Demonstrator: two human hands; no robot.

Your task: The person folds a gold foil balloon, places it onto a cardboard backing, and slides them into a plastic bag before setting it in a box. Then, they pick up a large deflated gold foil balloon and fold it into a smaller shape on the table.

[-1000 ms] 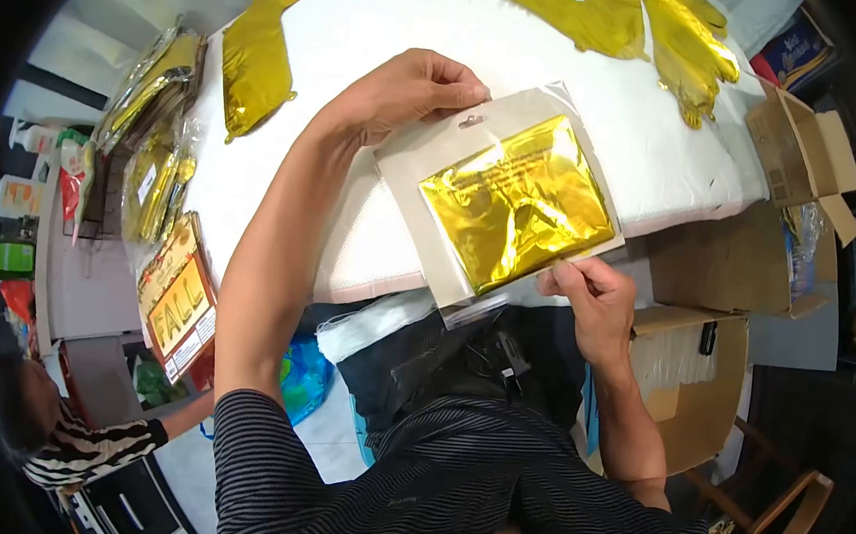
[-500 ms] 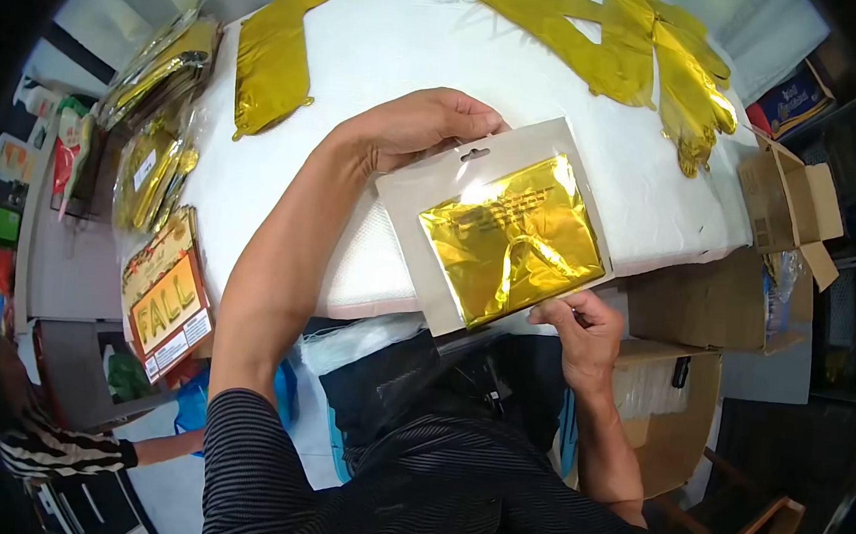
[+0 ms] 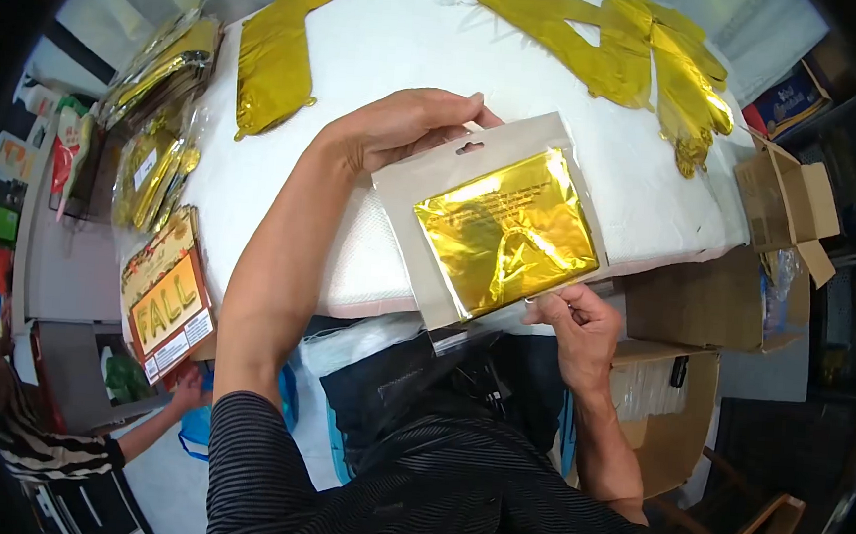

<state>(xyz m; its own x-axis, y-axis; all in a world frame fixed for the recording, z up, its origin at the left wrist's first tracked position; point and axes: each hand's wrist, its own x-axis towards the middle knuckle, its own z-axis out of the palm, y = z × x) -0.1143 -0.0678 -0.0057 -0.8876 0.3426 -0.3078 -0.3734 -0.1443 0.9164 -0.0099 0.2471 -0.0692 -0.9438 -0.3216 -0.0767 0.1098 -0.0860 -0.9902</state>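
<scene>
A folded gold foil sheet in a clear hang-hole packet with grey card backing point(image 3: 491, 222) is held tilted above the near edge of the white-covered table point(image 3: 384, 46). The left hand point(image 3: 408, 125) pinches its top corner in a closed grip, while the right hand point(image 3: 575, 322) grips its lower edge. Loose gold foil balloons point(image 3: 651, 54) lie well beyond, and a cardboard box point(image 3: 786, 193) stands to the right.

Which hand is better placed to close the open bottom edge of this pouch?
Right hand: it already pinches the pouch's lower edge, while the left hand grips the hanging-hole end.
</scene>
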